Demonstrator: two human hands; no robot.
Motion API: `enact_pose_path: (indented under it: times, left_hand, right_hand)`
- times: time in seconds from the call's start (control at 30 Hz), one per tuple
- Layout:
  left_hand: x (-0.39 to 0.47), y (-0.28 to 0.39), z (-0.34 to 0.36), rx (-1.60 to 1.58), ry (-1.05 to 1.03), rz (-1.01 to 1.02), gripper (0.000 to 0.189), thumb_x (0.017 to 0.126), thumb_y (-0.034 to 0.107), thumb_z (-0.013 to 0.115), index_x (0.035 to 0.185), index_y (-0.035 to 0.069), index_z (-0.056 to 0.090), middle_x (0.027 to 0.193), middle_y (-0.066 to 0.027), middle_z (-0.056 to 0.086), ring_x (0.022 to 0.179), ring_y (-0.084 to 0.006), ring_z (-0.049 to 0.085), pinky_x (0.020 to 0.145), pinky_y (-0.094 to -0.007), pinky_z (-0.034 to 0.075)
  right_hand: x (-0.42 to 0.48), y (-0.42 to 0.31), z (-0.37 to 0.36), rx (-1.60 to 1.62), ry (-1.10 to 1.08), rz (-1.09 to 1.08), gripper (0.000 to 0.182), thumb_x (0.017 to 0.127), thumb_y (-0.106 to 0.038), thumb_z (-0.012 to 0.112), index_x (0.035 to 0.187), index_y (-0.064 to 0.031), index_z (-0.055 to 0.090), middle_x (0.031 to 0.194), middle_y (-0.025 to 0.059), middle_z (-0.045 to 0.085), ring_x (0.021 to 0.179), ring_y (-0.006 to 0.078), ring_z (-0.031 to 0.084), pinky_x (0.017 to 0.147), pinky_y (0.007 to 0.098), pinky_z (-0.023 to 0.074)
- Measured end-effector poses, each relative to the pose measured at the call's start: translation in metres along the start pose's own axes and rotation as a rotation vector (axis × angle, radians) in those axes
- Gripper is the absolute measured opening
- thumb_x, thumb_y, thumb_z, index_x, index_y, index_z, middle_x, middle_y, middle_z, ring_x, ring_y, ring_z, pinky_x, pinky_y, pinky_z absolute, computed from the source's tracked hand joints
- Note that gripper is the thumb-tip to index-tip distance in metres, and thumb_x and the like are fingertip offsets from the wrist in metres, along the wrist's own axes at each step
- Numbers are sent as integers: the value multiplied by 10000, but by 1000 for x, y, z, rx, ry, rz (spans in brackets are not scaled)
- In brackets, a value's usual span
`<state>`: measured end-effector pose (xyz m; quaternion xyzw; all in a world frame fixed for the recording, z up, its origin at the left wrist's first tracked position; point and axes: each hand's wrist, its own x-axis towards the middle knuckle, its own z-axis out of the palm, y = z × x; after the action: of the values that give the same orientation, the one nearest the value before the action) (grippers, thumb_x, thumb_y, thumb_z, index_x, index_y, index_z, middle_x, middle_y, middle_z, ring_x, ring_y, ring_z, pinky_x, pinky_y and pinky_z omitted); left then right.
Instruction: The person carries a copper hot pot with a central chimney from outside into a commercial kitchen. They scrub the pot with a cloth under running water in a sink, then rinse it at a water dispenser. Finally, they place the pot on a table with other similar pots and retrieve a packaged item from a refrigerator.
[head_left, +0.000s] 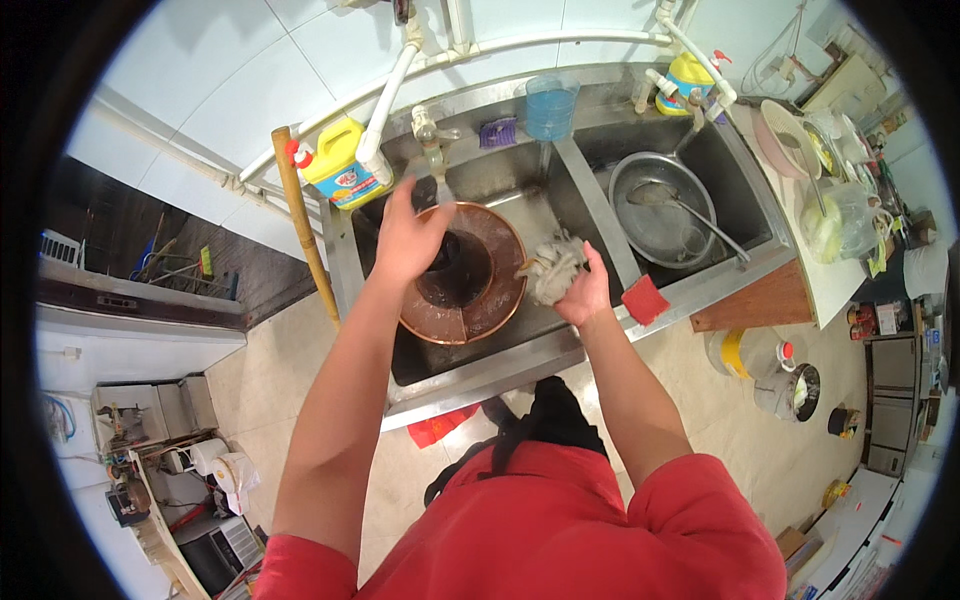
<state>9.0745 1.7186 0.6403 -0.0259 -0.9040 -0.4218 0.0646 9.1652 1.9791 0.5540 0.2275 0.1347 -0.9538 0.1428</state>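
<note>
A round copper hot pot (495, 307) with a dark central chimney (471, 277) sits in the left basin (517, 199) of a stainless steel sink. Over the pot's left side is my left hand (409, 238), thumb spread from the fingers and nothing seen in it. The fingers are slightly blurred and close to the tap (430, 146); I cannot tell whether they touch anything. My right hand (586, 294) grips a bunched grey rag (553, 270) just right of the pot's rim. Whitish residue or water marks the copper surface.
The right basin (739, 176) holds a metal bowl (637, 236) with a ladle (697, 217). A red scouring pad (645, 300) lies on the front edge. Behind stand a yellow jug (341, 161), a purple sponge (498, 133) and a blue plastic container (551, 109). A bamboo pole (304, 225) leans at left.
</note>
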Motion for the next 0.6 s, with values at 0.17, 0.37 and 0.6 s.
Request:
enact_pose_path:
  times: [0.17,0.37,0.6]
  left_hand:
    - [89,37,46,297,267,18,754,762,529,703,1317,61,502,1305,-276,447,1209,-413,466,1009,-459,413]
    - [126,39,54,506,82,-208,538,751,491,709,1102,88,646,1229,-228,518,1067,-365,573,922,-411,474]
    - [90,-6,40,-308,49,114,554,858,-55,497,1400,9,406,1405,-150,466,1245,-249,511,1020,-345,409]
  right_hand:
    - [30,-25,-60,-229,104,-158,356,886,-177,676,1211,-82,567,1115,69,646,1016,237,628,833,393,526]
    - [48,-49,-49,-377,127,-49,349,914,-132,631,1234,-36,533,1168,110,621,1053,269,624,867,445,538]
    - [146,-73,-39,-854,-3,49,453,886,-110,590,1311,4,482,1221,127,593,1096,257,595,908,366,491]
